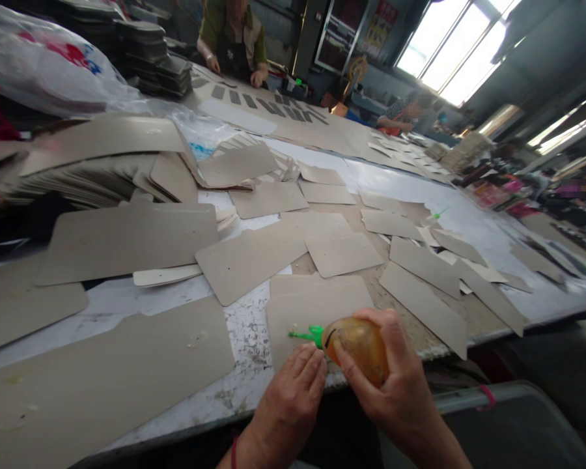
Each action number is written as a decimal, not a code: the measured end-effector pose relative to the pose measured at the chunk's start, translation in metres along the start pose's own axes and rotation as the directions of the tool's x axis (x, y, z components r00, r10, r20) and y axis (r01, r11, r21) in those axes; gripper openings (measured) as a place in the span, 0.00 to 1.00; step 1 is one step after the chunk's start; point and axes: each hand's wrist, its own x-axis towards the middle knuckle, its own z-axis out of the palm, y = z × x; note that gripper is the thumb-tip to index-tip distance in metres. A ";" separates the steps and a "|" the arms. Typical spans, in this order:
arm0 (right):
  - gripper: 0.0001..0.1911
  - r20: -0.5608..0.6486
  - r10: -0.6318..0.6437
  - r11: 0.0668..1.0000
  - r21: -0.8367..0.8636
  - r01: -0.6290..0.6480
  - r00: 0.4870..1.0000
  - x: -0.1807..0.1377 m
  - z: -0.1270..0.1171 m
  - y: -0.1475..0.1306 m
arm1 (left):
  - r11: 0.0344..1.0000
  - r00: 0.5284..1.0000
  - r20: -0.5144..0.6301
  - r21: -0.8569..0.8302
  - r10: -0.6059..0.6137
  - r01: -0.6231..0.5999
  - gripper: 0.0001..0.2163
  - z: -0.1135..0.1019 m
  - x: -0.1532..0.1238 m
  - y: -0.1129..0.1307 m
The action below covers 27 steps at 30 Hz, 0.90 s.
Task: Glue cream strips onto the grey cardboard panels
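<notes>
My right hand (pixel 395 378) is wrapped around an amber squeeze glue bottle (pixel 359 345) with a green nozzle (pixel 310 334). The nozzle points left, its tip over a grey-beige flat panel (pixel 322 299) at the table's front edge. Whitish spots show on that panel near the tip. My left hand (pixel 293 391) is just below the nozzle at the panel's near edge, fingers pressed together and bent. Whatever lies under its fingertips is hidden, and so is the thumb. Larger panels (pixel 102 371) with small glue-like spots lie to the left.
Many loose panels (pixel 344 254) overlap across the white-topped table (pixel 249 332). A fanned stack (pixel 92 176) and a plastic bag (pixel 53 65) stand at left. Another green-nozzled bottle (pixel 434 218) lies farther right. A co-worker (pixel 239 45) is across the table; a grey bin (pixel 512 417) stands below right.
</notes>
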 end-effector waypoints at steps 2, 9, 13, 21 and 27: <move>0.18 -0.001 0.007 1.000 -0.005 -0.007 1.000 0.000 -0.001 0.001 | 1.000 1.000 -0.002 0.001 0.004 -0.004 0.15 -0.001 0.001 0.000; 0.18 -0.060 0.104 0.993 0.070 -0.100 0.993 -0.006 -0.002 0.000 | 1.000 1.000 0.018 0.021 0.017 -0.018 0.15 0.000 0.000 0.000; 0.21 -0.179 0.492 0.855 0.286 -0.433 0.852 -0.017 -0.014 0.016 | 0.997 0.998 0.034 0.051 0.058 -0.060 0.15 0.001 -0.001 -0.002; 0.24 -0.408 0.647 0.762 0.326 -0.559 0.644 -0.041 -0.050 0.089 | 0.996 0.997 0.021 0.040 0.078 -0.078 0.16 0.006 -0.005 -0.006; 0.22 -0.338 0.588 0.807 0.192 -0.558 0.735 -0.037 -0.045 0.085 | 0.973 0.977 0.127 0.130 0.174 -0.190 0.19 0.008 -0.008 -0.013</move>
